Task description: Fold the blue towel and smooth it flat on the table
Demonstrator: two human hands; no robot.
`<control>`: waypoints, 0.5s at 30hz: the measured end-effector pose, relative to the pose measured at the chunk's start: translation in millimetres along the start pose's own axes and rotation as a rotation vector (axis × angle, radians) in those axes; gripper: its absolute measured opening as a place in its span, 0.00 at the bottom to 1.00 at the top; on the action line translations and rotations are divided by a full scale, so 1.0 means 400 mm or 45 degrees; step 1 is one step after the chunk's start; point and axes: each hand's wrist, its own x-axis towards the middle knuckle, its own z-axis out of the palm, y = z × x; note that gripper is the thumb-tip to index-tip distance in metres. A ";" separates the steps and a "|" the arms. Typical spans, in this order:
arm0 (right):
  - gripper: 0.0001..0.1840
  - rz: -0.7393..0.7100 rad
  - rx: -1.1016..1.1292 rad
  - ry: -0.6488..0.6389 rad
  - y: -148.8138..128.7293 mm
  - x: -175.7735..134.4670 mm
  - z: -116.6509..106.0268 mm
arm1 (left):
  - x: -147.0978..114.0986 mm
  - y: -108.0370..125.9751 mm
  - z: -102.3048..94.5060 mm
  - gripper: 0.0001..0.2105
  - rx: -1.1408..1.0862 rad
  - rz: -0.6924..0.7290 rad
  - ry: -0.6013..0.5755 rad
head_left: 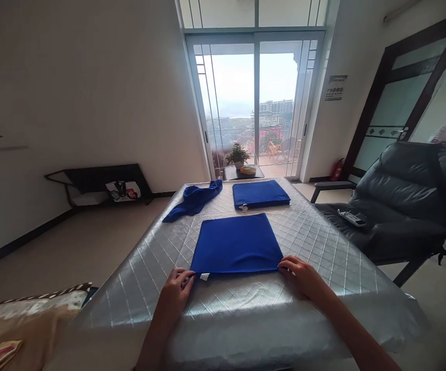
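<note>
A flat blue cushion cover lies squared out on the silver quilted tablecloth in front of me. A small white tag sticks out at its near left corner. My left hand is closed, thumb and fingers pinching that corner. At the near right corner my right hand pinches the edge in the same way. Beyond the cover, to the right, is a neat stack of blue covers with a white tag at its front. A crumpled blue cover lies at the far left of the table.
To the right stands a dark reclining armchair with a white device on its seat. Past the table's far edge are a potted plant and a sliding glass door. A black rack lies by the left wall.
</note>
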 end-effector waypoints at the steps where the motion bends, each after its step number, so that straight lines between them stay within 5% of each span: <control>1: 0.13 0.007 -0.012 -0.002 0.001 0.000 0.001 | -0.001 -0.001 0.001 0.17 0.008 0.012 0.017; 8: 0.10 -0.024 -0.117 -0.004 0.008 0.001 0.005 | 0.002 0.002 0.000 0.16 0.021 0.052 -0.006; 15: 0.14 -0.099 -0.155 0.129 -0.019 -0.001 -0.007 | 0.000 -0.015 0.012 0.17 0.041 0.222 0.172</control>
